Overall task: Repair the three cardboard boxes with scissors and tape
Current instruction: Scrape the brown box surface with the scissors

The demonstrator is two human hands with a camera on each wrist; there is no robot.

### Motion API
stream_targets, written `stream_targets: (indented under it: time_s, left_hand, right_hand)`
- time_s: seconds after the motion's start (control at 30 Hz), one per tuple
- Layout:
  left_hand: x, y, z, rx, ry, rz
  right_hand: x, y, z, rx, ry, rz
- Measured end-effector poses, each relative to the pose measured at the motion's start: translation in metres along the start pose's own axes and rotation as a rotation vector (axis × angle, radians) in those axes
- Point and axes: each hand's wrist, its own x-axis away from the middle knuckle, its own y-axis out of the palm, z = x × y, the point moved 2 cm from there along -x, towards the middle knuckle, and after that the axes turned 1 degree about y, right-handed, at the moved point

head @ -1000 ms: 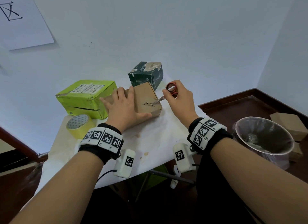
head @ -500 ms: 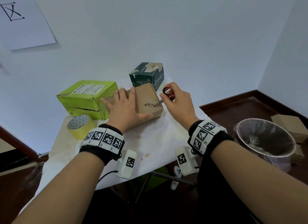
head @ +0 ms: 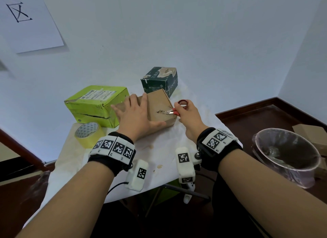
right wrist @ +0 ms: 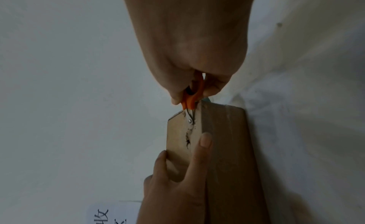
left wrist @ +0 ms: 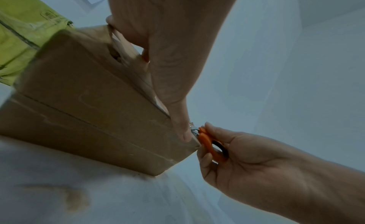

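A brown cardboard box (head: 159, 101) with a ragged tear (head: 160, 111) in its top lies mid-table. My left hand (head: 136, 117) presses flat on it, fingers spread over the top and thumb along the front face. My right hand (head: 189, 117) grips small orange-red scissors (head: 174, 111), whose blade tips sit at the tear's right end. The left wrist view shows the scissors (left wrist: 209, 143) at the box's (left wrist: 88, 110) near corner. From the right wrist, the blades (right wrist: 190, 118) lie on the box (right wrist: 223, 149). A lime-green box (head: 95, 103) and a dark green box (head: 159, 80) stand behind. A yellow tape roll (head: 87, 133) lies at left.
The small white table (head: 159, 149) stands against a pale wall. A bin (head: 286, 154) lined with clear plastic stands on the dark floor at right, with more cardboard boxes (head: 309, 133) behind it. A paper sheet (head: 26, 19) hangs on the wall at upper left.
My right hand has dropped lower and the scissors now lie flatter, tips closer to the tear. My left hand has stayed pressed on the brown box.
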Motion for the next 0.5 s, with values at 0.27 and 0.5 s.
stream_targets:
  time_s: [0.27, 0.5]
  left_hand:
    - [0.0, 0.0, -0.001, 0.022, -0.01, -0.016]
    - [-0.001, -0.001, -0.001, 0.021, -0.008, -0.016]
  right_hand:
    - [0.001, 0.003, 0.01, -0.188, 0.063, -0.012]
    - [-0.001, -0.001, 0.013, -0.221, 0.068, -0.105]
